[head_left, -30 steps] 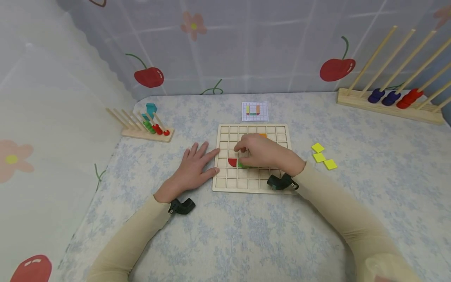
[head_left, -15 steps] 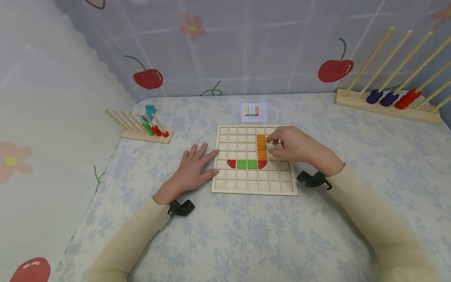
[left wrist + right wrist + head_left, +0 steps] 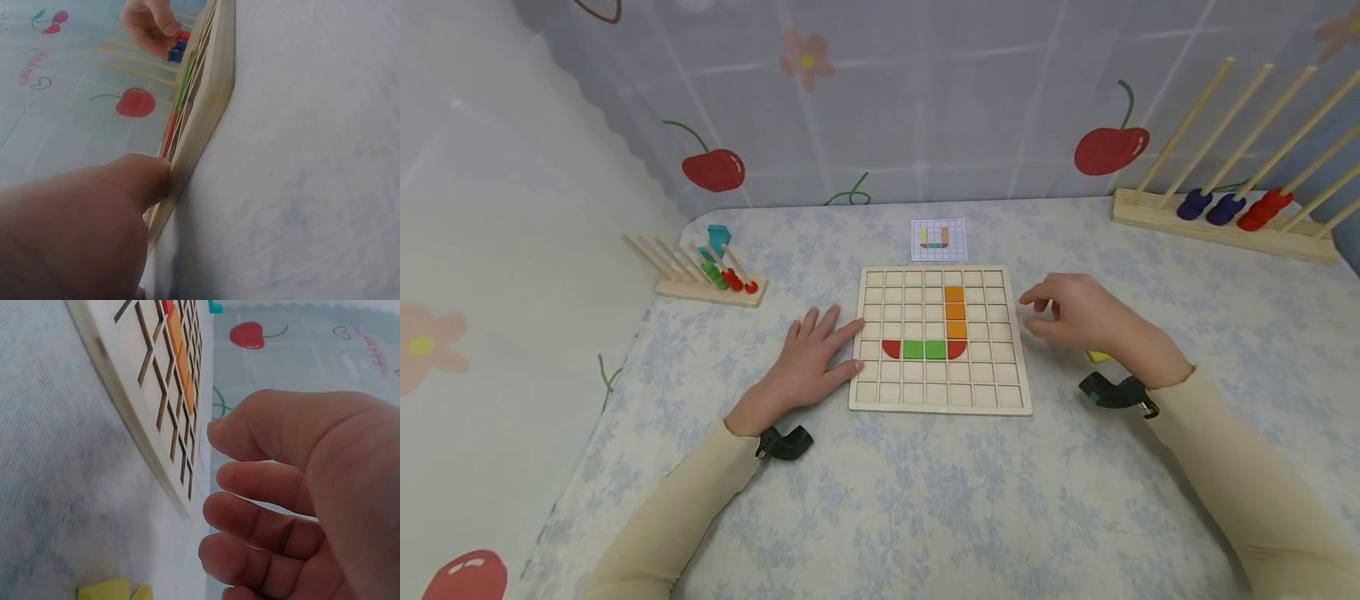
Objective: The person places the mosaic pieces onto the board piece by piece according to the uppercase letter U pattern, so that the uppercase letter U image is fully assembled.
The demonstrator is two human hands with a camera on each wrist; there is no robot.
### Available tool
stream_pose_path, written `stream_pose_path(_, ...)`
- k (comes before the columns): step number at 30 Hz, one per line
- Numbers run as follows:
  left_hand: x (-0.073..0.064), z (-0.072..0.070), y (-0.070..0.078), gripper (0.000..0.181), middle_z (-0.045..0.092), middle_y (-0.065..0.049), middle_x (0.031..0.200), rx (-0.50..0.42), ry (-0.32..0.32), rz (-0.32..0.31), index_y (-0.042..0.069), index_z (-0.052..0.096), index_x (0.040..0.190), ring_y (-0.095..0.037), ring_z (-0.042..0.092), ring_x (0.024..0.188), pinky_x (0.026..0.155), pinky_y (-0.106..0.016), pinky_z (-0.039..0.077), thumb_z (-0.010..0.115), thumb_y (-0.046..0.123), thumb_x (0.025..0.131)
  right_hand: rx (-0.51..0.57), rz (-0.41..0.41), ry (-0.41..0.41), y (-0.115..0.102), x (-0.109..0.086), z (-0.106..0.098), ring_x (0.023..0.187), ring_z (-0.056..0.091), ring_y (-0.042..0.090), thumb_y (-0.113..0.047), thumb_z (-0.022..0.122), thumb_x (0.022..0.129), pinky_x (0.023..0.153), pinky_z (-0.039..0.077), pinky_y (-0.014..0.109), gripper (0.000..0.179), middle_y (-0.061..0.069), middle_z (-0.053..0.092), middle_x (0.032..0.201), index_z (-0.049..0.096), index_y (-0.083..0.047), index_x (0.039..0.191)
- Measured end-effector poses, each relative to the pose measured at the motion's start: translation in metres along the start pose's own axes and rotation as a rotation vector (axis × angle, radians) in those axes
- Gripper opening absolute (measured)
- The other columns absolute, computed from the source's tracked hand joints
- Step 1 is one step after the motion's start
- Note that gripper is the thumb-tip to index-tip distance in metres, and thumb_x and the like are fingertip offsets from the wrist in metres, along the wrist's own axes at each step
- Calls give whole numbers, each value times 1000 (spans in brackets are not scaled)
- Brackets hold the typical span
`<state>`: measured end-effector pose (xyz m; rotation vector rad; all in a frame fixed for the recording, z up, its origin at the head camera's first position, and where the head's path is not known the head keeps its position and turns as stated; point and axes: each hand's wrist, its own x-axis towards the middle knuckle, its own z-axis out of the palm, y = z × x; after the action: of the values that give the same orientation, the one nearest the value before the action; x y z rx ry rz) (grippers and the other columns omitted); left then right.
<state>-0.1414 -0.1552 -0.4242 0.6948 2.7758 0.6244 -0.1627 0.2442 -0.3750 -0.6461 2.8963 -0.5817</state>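
A wooden grid board (image 3: 925, 398) lies on the table. In its cells sit three orange squares (image 3: 955, 311) in a column, two green squares (image 3: 924, 349) in a row, and a red rounded piece (image 3: 891, 349) at each end of that row. My left hand (image 3: 808, 362) lies spread with thumb and index finger at the board's left edge; in the left wrist view its thumb (image 3: 147, 178) touches the board's side. Just right of the board hovers my right hand (image 3: 1071, 312), fingers loosely bent, nothing between them. Yellow squares (image 3: 103, 590) lie below it, mostly hidden in the head view.
Behind the board lies a pattern card (image 3: 938, 240) with a coloured U on a grid. A small peg abacus (image 3: 711, 290) stands at left with a teal piece (image 3: 718, 237) behind it. At back right is a larger peg abacus (image 3: 1225, 225) with blue and red beads.
My right hand has moved right, from over the board to beyond its right edge, uncovering the orange and green squares and now covering most yellow ones. The left hand has stayed put.
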Motion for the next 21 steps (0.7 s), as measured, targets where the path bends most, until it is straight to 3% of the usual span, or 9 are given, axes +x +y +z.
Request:
stream_pose_path(11, 0, 2, -4, 64, 18, -24, 169, 5, 10, -2, 17, 40, 159, -53, 5, 156, 121, -72, 8, 59, 39, 102, -10, 8, -1, 8, -10, 3, 66, 53, 12, -16, 78, 88, 63, 47, 31, 31, 12, 72, 94, 75, 2, 114)
stream_pose_path(17, 0, 2, -4, 64, 18, -23, 169, 1, 9, -5, 18, 40, 159, -52, 5, 157, 122, -71, 8, 58, 41, 102, 19, -45, -7, -15, 6, 12, 67, 51, 13, -14, 78, 87, 63, 44, 29, 29, 8, 69, 90, 76, -2, 113)
stream_pose_path(21, 2, 2, -3, 64, 17, -23, 170, -7, 2, -1, 18, 39, 159, -52, 4, 157, 122, -71, 8, 57, 41, 103, 43, -130, -23, -36, 23, 21, 69, 51, 13, -14, 75, 88, 66, 45, 29, 26, 7, 71, 94, 78, -4, 112)
